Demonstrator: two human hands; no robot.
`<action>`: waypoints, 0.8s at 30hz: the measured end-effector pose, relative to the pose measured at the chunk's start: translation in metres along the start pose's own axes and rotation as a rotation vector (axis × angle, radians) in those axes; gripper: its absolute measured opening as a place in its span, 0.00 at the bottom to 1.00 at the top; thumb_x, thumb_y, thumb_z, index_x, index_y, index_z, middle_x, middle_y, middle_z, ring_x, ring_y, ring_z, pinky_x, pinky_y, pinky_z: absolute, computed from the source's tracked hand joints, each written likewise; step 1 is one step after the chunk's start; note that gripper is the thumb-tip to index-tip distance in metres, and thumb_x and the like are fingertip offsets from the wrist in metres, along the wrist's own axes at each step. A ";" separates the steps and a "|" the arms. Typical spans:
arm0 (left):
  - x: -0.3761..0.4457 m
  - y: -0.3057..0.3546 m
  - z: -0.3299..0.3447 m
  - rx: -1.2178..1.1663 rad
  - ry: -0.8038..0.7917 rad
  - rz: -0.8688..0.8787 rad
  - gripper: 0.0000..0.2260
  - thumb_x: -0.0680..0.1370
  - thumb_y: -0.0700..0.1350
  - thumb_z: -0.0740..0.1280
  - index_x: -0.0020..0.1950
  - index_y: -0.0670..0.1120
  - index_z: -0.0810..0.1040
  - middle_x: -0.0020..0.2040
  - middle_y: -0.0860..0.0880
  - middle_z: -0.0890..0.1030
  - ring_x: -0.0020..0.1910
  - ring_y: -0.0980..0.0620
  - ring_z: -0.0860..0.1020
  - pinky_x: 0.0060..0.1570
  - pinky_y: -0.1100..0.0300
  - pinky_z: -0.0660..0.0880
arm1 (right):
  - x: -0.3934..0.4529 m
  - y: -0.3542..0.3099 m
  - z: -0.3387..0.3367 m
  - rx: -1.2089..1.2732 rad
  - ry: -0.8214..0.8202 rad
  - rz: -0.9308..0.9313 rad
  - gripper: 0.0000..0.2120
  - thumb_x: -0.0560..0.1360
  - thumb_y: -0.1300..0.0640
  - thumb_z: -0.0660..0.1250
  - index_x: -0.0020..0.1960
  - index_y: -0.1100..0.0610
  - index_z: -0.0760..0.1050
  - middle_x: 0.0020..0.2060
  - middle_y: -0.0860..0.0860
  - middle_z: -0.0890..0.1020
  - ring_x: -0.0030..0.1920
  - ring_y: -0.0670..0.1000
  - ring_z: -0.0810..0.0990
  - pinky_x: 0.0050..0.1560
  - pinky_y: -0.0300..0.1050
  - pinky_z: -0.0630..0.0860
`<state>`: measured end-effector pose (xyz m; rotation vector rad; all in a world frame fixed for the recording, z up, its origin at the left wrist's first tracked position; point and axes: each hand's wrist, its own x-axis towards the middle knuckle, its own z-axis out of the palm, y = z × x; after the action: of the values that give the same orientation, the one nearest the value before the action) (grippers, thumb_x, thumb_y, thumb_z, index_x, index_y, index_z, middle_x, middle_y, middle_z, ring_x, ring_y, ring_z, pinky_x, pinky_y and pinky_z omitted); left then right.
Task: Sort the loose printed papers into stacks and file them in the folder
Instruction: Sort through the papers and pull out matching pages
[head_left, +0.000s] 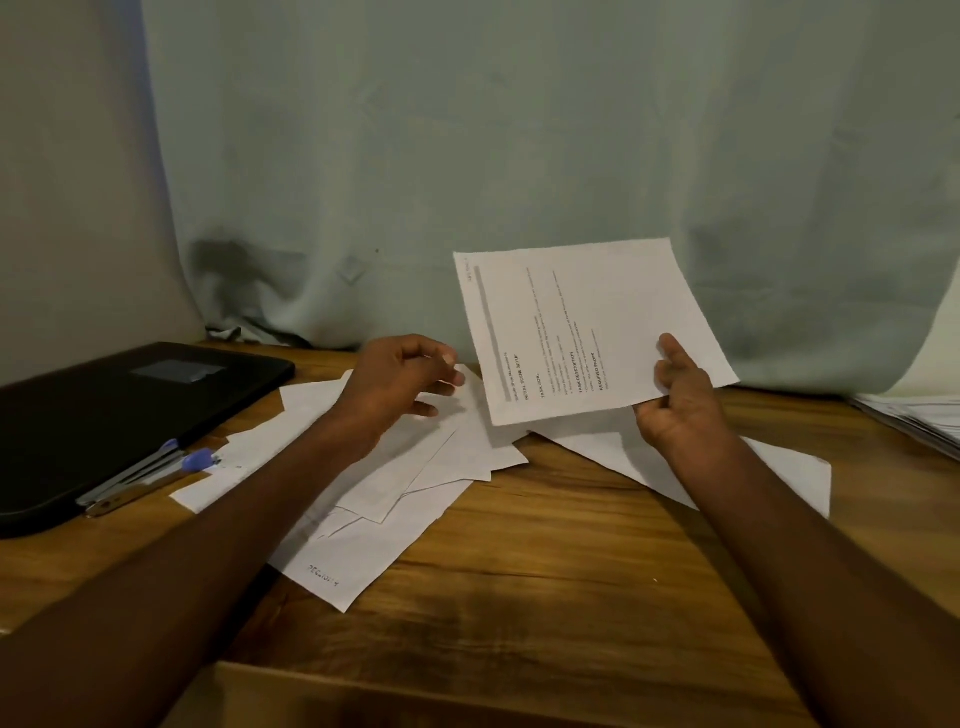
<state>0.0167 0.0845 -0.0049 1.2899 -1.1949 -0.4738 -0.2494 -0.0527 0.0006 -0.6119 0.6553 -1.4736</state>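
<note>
**Sheet up, folder far left**

Closed black rectangular folder (119, 415) lies left of the scattered white loose papers (395, 478). Your left hand (402, 379) hovers over them, loosely curled, empty. Your right hand (680, 395) pinches the printed white sheet (587, 327) by its lower right corner, above and right of the papers; left hand is nearer the folder.

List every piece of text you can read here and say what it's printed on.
"INITIAL SCENE SETUP", "TASK GOAL", "TASK DESCRIPTION", "REQUIRED PROPS": headings on the held sheet in the right hand.
Body lines on that sheet: too small to read.
Upside-down word on the bottom sheet: too blurred.
Folder label: blank or unreadable.
</note>
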 end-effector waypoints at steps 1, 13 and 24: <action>0.004 -0.006 -0.002 0.184 0.042 0.067 0.03 0.79 0.44 0.72 0.52 0.47 0.84 0.47 0.50 0.88 0.45 0.53 0.86 0.44 0.55 0.82 | 0.003 -0.005 -0.002 -0.022 0.032 -0.011 0.13 0.79 0.65 0.70 0.63 0.57 0.80 0.58 0.55 0.82 0.58 0.57 0.83 0.42 0.53 0.86; 0.006 -0.035 0.006 0.863 -0.273 0.105 0.24 0.76 0.65 0.70 0.68 0.55 0.76 0.70 0.53 0.77 0.65 0.52 0.74 0.59 0.59 0.70 | 0.029 -0.004 -0.019 -0.543 0.105 -0.216 0.29 0.69 0.62 0.67 0.69 0.56 0.66 0.54 0.57 0.79 0.54 0.60 0.82 0.58 0.62 0.81; 0.006 -0.034 0.009 0.884 -0.305 0.109 0.24 0.77 0.61 0.71 0.69 0.52 0.75 0.69 0.51 0.77 0.64 0.52 0.74 0.59 0.60 0.70 | -0.020 -0.021 0.000 -0.774 0.012 -1.149 0.32 0.77 0.75 0.57 0.75 0.52 0.71 0.68 0.49 0.75 0.64 0.42 0.72 0.65 0.26 0.68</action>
<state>0.0226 0.0654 -0.0345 1.9191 -1.8283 -0.0336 -0.2635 -0.0330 0.0164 -1.7834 0.9521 -2.2477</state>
